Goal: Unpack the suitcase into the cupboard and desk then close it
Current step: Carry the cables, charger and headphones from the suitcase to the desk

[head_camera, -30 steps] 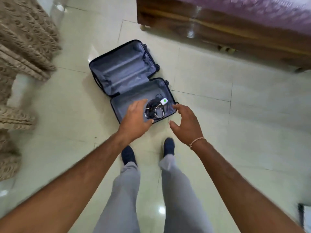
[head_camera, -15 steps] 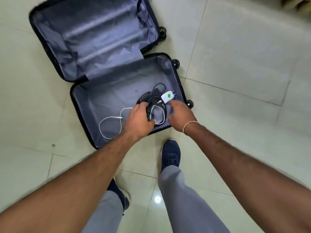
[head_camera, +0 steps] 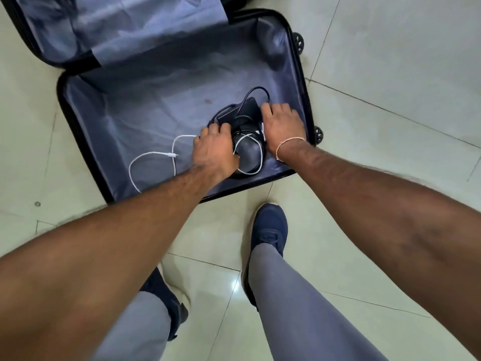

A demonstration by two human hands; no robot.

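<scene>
An open black suitcase [head_camera: 78, 142] with grey-blue lining lies flat on the tiled floor, its lid half [head_camera: 125, 24] spread out beyond. In the near half's right corner sits a pile of black items and cables [head_camera: 247, 149], with a white cable [head_camera: 153, 155] trailing left across the lining. My left hand [head_camera: 214, 149] presses against the pile's left side, fingers curled around it. My right hand [head_camera: 282, 126] clasps the pile's right side, covering the white charger. Both hands grip the pile between them.
My two feet in dark blue shoes [head_camera: 270, 227] stand on the pale tiles just in front of the suitcase. Two suitcase wheels [head_camera: 298, 44] stick out on its right side. Bare tiled floor [head_camera: 390, 74] lies to the right.
I have bent lower, so the suitcase fills more of the view. Both hands have closed in on the cable pile; the right hand now covers the white charger.
</scene>
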